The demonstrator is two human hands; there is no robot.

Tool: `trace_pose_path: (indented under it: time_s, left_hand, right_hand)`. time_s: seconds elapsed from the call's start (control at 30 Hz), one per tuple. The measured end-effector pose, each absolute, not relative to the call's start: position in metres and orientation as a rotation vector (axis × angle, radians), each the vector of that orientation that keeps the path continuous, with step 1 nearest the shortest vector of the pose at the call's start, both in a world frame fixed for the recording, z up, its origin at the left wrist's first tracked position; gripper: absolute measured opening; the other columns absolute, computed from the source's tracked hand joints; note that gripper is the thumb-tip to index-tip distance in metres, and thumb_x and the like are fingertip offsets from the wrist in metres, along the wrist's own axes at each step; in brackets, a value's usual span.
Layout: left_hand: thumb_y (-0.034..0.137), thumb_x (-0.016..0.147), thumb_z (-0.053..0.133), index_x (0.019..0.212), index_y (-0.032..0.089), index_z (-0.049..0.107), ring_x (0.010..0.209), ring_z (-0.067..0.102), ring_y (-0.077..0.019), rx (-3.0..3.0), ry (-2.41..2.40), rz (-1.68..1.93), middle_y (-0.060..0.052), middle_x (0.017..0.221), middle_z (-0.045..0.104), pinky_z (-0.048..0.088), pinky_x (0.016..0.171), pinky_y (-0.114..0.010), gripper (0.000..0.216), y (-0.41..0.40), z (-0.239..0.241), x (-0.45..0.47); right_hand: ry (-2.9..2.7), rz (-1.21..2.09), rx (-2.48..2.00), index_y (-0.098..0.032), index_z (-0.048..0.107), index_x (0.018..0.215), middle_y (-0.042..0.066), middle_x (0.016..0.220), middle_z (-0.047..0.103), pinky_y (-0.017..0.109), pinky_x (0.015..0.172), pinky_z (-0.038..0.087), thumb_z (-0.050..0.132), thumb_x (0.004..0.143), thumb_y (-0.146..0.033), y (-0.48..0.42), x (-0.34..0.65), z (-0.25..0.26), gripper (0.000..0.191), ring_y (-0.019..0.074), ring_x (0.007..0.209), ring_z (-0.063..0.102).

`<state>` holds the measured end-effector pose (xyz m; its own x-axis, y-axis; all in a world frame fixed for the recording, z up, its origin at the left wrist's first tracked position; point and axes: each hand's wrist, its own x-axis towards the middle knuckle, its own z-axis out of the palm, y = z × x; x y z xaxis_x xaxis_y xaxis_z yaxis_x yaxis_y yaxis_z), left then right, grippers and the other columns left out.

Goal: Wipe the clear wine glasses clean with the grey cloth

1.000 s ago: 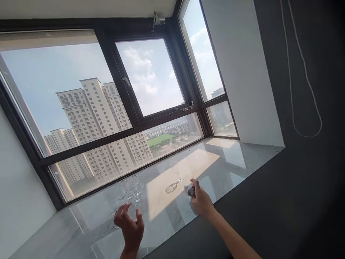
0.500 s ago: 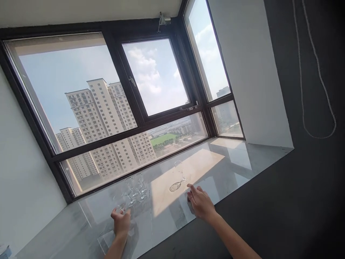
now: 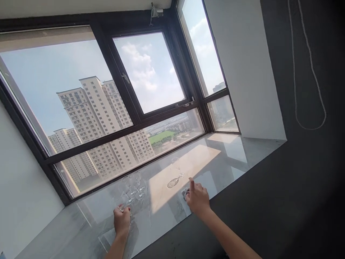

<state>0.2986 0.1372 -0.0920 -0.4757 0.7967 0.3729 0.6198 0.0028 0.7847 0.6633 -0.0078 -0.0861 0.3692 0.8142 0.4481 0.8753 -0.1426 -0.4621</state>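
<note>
My left hand point(image 3: 122, 220) is closed around a clear stemmed glass point(image 3: 122, 207) low over the left part of the sill. Its fingers cover much of that glass. Just beyond it, two more clear stemmed glasses point(image 3: 130, 192) stand upright close together. My right hand point(image 3: 198, 197) is over the sill's front edge, fingers curled around a small crumpled grey cloth point(image 3: 185, 193), with one finger pointing up. Most of the cloth is hidden by the hand. A single stemmed glass point(image 3: 176, 167) stands upright in the sunlit patch, beyond my right hand and apart from it.
The glossy stone windowsill point(image 3: 161, 212) ends in a front edge above a dark area. Dark-framed windows point(image 3: 113, 135) rise along the back. A white looped cord point(image 3: 295, 97) hangs at the right. A glass shadow point(image 3: 172, 183) lies in the sunlit patch.
My right hand has turned and lifted its finger, bringing the grey cloth into clearer view at its left. My left hand stays around its glass, with its fingers closed further. The view has shifted slightly.
</note>
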Motion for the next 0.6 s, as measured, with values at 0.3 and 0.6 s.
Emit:
trace_pose_path:
  time_s: [0.3,0.6]
  left_hand:
    - [0.026,0.082,0.050,0.121,0.021,0.046,0.061,0.060,-0.0199,1.592,2.061,1.322,0.000,0.076,0.064,0.041,0.063,-0.030,0.040,0.111,-0.071,0.323]
    - [0.024,0.082,0.051,0.117,0.020,0.047,0.068,0.061,-0.0208,1.619,2.083,1.298,-0.001,0.078,0.063,0.041,0.064,-0.029,0.036,0.106,-0.064,0.331]
  right_hand:
    - [-1.637,-0.125,-1.952,-0.016,0.037,0.143,0.016,0.120,0.063,0.043,0.084,0.039,0.040,0.090,-0.010,-0.020,0.652,-0.083,0.054,0.0314,0.108,0.052]
    - [-1.572,-0.063,-1.836,-0.023,0.038,0.136,0.011,0.116,0.063,0.043,0.090,0.035,0.047,0.093,-0.029,-0.021,0.650,-0.090,0.045,0.0288,0.110,0.049]
